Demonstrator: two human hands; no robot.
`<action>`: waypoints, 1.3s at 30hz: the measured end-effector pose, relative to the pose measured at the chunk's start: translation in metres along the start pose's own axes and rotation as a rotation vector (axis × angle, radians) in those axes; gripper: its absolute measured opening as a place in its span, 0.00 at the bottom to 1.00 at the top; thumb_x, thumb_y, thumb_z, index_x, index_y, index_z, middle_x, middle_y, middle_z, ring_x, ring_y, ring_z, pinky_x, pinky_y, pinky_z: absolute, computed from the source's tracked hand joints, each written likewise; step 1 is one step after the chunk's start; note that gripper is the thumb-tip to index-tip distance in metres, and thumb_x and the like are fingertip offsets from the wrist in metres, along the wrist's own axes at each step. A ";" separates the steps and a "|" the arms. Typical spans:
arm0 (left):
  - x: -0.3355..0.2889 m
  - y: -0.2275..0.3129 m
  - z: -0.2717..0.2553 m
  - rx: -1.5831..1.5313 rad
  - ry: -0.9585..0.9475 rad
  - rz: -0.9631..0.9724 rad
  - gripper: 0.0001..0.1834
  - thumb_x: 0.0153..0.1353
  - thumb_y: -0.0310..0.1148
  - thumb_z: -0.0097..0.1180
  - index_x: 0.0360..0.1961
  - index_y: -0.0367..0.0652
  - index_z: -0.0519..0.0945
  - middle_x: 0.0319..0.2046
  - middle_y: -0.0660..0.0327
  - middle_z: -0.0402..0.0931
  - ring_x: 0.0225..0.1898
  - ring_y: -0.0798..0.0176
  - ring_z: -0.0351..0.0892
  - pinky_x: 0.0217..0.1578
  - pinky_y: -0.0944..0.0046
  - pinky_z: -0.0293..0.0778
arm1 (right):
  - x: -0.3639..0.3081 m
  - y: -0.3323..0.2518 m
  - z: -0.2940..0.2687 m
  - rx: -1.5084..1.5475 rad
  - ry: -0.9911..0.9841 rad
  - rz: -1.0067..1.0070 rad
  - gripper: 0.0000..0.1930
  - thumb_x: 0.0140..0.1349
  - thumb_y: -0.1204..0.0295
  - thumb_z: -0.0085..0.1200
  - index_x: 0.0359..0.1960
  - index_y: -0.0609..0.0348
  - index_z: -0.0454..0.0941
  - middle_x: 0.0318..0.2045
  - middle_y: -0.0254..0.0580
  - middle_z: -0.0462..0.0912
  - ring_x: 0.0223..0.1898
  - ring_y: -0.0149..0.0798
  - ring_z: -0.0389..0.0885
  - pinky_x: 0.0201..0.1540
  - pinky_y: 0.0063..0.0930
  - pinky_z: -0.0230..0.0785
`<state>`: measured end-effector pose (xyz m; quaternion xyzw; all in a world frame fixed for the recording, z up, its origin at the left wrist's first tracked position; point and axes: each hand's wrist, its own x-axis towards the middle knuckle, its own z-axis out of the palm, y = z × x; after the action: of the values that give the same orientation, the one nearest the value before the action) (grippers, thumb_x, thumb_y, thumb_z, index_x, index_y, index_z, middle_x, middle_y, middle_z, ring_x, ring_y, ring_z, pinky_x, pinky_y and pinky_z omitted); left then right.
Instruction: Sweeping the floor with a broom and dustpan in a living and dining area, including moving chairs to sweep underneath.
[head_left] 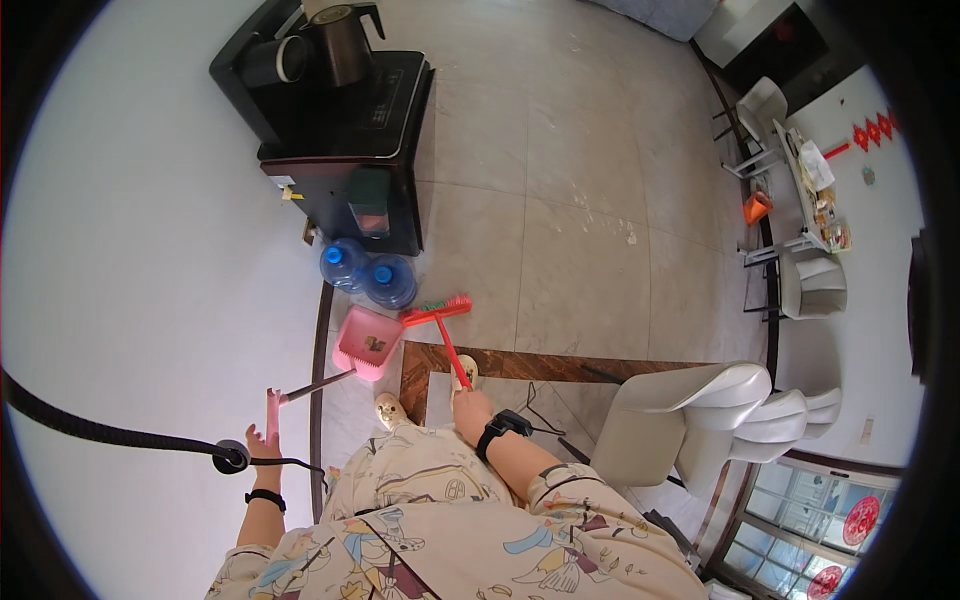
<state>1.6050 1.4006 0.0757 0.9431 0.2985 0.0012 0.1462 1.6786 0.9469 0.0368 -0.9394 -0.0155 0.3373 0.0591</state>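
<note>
My left hand (pixel 262 447), with a black band at the wrist, is closed on the handle of a pink dustpan (pixel 362 322). The pan lies on the floor by the wall, with a few small scraps inside it. In my right hand (pixel 471 409), below a black wrist device, is the shaft of a red broom (pixel 452 352). The broom's wide head rests on the floor, right beside the dustpan's far right corner. Both of my feet stand just behind these two tools.
Two blue water bottles (pixel 389 281) stand beyond the dustpan, against a black cabinet (pixel 340 190) carrying a kettle (pixel 341 45). Pale specks (pixel 605 227) mark the tiles. Light chairs (pixel 655 420) are close on my right. A black cord (pixel 110 432) crosses at left.
</note>
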 end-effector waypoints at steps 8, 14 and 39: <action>0.004 0.003 0.025 -0.180 -0.153 0.015 0.31 0.49 0.30 0.62 0.55 0.35 0.65 0.44 0.43 0.73 0.46 0.41 0.73 0.48 0.50 0.68 | -0.021 -0.014 -0.035 -0.165 -0.062 -0.336 0.10 0.58 0.73 0.48 0.37 0.63 0.80 0.34 0.46 0.83 0.35 0.43 0.83 0.33 0.35 0.76; -0.002 0.127 -0.002 0.019 0.200 0.370 0.28 0.50 0.29 0.61 0.53 0.34 0.66 0.51 0.48 0.68 0.52 0.44 0.67 0.52 0.50 0.64 | -0.009 -0.015 -0.020 -0.173 -0.045 -0.419 0.09 0.56 0.73 0.50 0.33 0.62 0.82 0.31 0.44 0.83 0.33 0.41 0.83 0.31 0.34 0.77; -0.111 0.385 0.022 -0.402 -1.220 0.688 0.29 0.48 0.53 0.62 0.50 0.53 0.76 0.31 0.61 0.83 0.37 0.62 0.81 0.41 0.64 0.70 | -0.011 -0.025 0.000 0.281 -0.085 -0.246 0.08 0.56 0.70 0.51 0.31 0.56 0.83 0.30 0.43 0.84 0.34 0.41 0.84 0.31 0.31 0.74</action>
<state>1.7325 1.0323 0.1709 0.7712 -0.1556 -0.4241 0.4485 1.6706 0.9705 0.0467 -0.8979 -0.0855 0.3656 0.2297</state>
